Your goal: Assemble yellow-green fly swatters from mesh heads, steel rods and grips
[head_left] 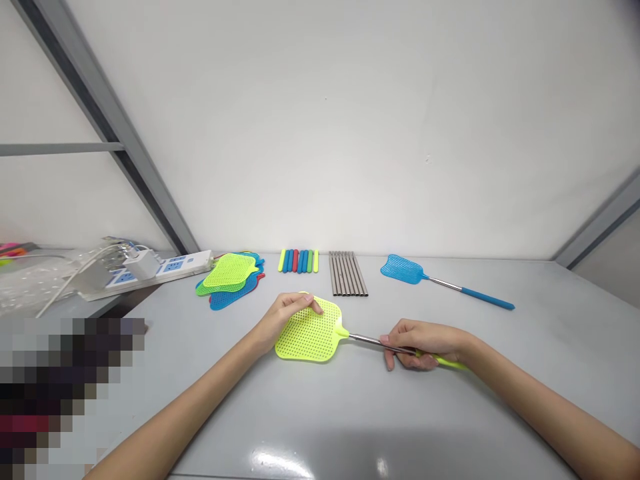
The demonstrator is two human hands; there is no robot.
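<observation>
Yellow swatter, held at both ends
Left hand clasps its head, right hand its handle; metal tubes and a blue swatter lie beyond it

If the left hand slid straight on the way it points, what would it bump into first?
Probably the metal tubes, beyond the yellow swatter that the left hand is touching. Its fingers bend and depth is hard to judge, so I'm not certain.
</observation>
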